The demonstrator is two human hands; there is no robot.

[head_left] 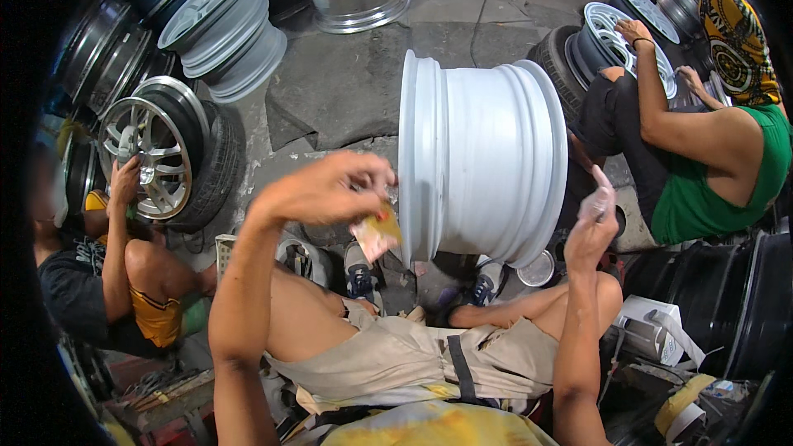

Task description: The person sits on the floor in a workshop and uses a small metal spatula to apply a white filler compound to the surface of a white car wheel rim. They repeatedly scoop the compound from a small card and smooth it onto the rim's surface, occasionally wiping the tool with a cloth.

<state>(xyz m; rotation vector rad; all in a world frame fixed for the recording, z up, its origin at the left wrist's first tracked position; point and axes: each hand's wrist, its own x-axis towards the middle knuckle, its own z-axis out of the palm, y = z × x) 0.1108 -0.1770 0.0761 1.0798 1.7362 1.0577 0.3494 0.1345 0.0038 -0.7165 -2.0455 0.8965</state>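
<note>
A wide pale-grey wheel rim (487, 161) stands on its edge between my legs, its barrel facing me. My left hand (334, 186) is beside the rim's left lip, fingers bent and slightly blurred. Pinched in it is a small piece of sandpaper (377, 233), yellow on one part and pinkish on another, hanging below the fingers. My right hand (596, 215) is raised just off the rim's right lip. Its fingers point upward, stretched out and whitish with dust, and nothing shows in them.
At the left a person holds a tool (128, 144) against a spoked wheel with a tyre (219, 169). Another person in a green top (727, 169) handles a grey wheel (619, 41) at the right. More rims (235, 41) stand behind. A round tub (537, 268) sits by my foot.
</note>
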